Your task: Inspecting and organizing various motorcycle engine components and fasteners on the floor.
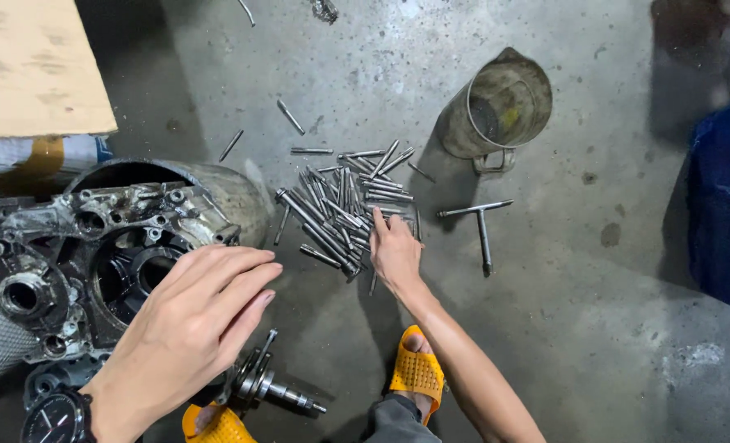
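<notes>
Now my right hand (394, 250) rests spread on the heap of long steel bolts (342, 205) scattered on the concrete floor (595, 328), sorting; my left hand (193, 324) hovers open beside the greasy grey engine casing (94, 254), steadying nothing

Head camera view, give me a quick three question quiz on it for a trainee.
1. True or false: the right hand rests on the pile of metal bolts.
2. Which tool lies right of that pile? A) T-handle wrench B) hammer C) pliers
3. What does the left hand hover beside, and what is on its wrist?

Key: 1. True. 2. A. 3. The engine case; a wristwatch.
</notes>
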